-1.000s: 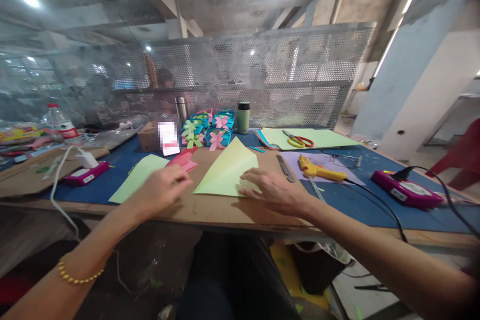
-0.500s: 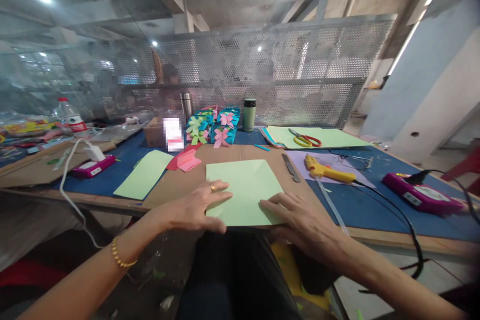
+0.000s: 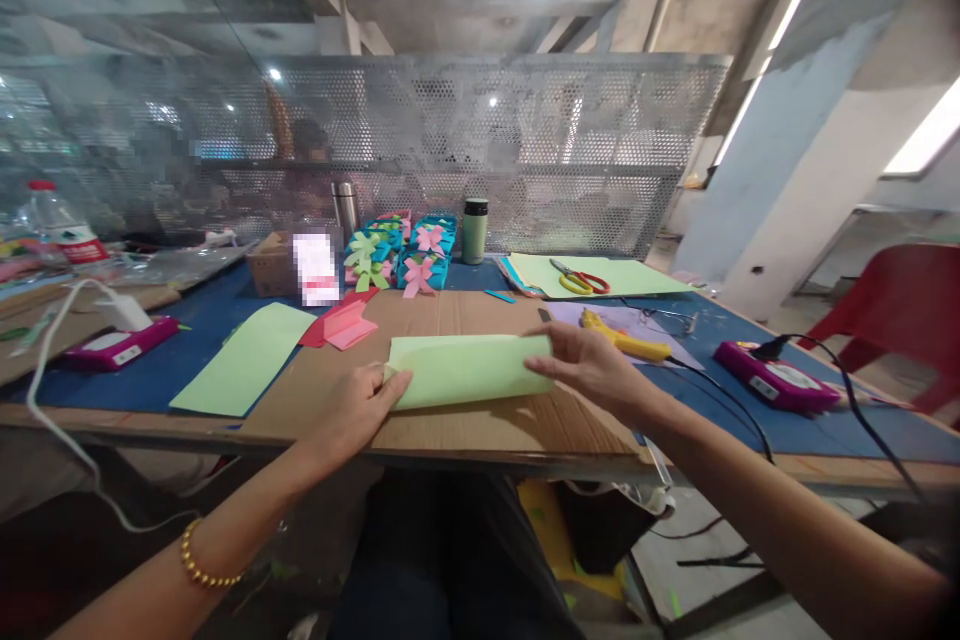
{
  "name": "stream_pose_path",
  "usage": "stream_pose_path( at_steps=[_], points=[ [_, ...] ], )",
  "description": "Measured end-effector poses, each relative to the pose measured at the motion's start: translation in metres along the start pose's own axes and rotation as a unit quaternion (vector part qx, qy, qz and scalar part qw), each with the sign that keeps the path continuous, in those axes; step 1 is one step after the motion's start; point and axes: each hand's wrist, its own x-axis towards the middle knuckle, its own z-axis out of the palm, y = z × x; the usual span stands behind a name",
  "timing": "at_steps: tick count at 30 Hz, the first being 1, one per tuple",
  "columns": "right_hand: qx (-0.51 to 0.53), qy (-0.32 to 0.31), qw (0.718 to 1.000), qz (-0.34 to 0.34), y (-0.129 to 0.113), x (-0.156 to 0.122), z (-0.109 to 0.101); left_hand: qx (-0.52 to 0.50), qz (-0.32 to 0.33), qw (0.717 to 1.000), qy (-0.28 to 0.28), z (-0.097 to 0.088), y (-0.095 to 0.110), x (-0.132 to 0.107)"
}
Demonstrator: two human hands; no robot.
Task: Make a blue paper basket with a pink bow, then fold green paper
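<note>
A light green paper sheet lies folded over on the brown cardboard mat in front of me. My left hand pinches its left end, fingers closed on the paper. My right hand grips the right end, holding the folded-over edge down. Both hands rest low over the mat, near the table's front edge.
A second green sheet and pink folded paper lie to the left. Behind stand blue boxes with paper flowers, a green flask, scissors on green paper, a yellow glue gun, two magenta devices, cables, a red chair.
The flat green sheet has been folded over into a narrow band. Both hands moved from pressing its near corners to gripping its two ends.
</note>
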Motion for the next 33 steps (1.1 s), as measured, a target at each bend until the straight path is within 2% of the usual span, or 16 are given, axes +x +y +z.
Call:
stream_pose_path(
  at_steps=[6, 10, 14, 20, 26, 29, 33],
  points=[
    [-0.009, 0.062, 0.995, 0.078, 0.03, 0.021, 0.013, 0.061, -0.041, 0.996, 0.041, 0.005, 0.007, 0.023],
    [-0.056, 0.087, 0.989, 0.102, 0.034, 0.032, 0.017, 0.115, -0.052, 0.991, 0.042, 0.008, 0.012, 0.039],
    [-0.07, 0.051, 0.989, 0.122, 0.027, 0.036, 0.011, 0.154, -0.039, 0.987, 0.003, 0.012, 0.014, 0.045],
    [-0.105, 0.0, 0.986, 0.13, 0.023, 0.021, 0.012, 0.179, -0.055, 0.981, -0.047, 0.013, 0.013, 0.048],
    [-0.161, -0.001, 0.975, 0.153, 0.025, 0.015, 0.02, 0.147, -0.079, 0.985, -0.033, 0.014, 0.008, 0.056],
    [-0.166, -0.013, 0.973, 0.162, 0.024, 0.016, 0.018, 0.138, -0.083, 0.983, -0.087, 0.008, 0.006, 0.059],
    [-0.125, -0.035, 0.974, 0.184, 0.024, 0.019, 0.012, 0.096, -0.058, 0.978, -0.177, -0.003, 0.0, 0.06]
  ],
)
